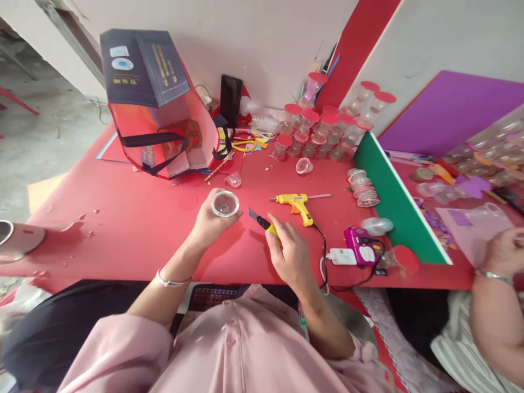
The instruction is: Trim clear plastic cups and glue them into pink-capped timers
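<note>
A clear plastic cup [225,204] is gripped in my left hand [208,221], its round rim turned up toward me. My right hand [290,252] is closed on a utility knife [262,221] with a yellow and black handle; the blade points up and left, a short gap from the cup. Beyond the knife lies a yellow hot glue gun [295,204] with a clear glue stick in its back end. Two more small clear cups, one [233,179] behind my left hand and another [304,166] farther right, rest on the red table [135,234].
A large open gift bag [159,120] stands back left. Several cup pairs with red discs [319,128] are stacked at the back. A green divider [403,202] runs along the right, beside stacked cups [363,188] and a magenta box [360,246]. Another person's hand [505,254] is far right.
</note>
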`<state>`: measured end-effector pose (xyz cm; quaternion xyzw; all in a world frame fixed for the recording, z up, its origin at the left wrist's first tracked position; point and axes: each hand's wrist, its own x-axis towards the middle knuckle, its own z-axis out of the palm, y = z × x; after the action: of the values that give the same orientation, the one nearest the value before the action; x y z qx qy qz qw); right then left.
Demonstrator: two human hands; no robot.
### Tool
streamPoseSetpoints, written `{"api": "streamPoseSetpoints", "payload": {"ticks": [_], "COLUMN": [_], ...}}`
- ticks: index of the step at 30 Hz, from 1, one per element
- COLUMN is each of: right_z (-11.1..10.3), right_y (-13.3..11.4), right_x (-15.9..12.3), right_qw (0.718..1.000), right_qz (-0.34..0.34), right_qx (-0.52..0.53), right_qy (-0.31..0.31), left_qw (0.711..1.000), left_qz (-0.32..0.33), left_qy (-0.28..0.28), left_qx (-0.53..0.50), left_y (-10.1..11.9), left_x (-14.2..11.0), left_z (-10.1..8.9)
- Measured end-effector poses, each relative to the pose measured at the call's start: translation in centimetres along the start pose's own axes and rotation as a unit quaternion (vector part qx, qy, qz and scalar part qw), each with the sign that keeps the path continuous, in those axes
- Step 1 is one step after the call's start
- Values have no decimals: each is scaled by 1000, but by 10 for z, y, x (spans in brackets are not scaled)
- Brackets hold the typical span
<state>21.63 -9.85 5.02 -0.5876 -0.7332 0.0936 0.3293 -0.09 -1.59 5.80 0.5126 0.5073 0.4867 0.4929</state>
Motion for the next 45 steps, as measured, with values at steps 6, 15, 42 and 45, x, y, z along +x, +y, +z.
{"api": "streamPoseSetpoints", "payload": {"ticks": [6,15,42,45], "right_z": [4,19,-9,-2], "right_y": [-9,-13,6,-8], "right_x": [10,13,14,8], "right_qw": [999,999,999,999], "right_qz": [-25,-37,-31,-28], "right_qx": [15,-32,-27,-9], "right_qy": [-16,-18,-3,-13], "left_qw": [995,976,993,988], "left_qz": [47,50,10,-4], "left_qy": [30,72,28,51], "left_qx": [88,202,114,145], "left_y": [-14,-17,-1,-7], "left_x": [8,5,-51,-47], "left_z": [12,15,-16,-14]}}
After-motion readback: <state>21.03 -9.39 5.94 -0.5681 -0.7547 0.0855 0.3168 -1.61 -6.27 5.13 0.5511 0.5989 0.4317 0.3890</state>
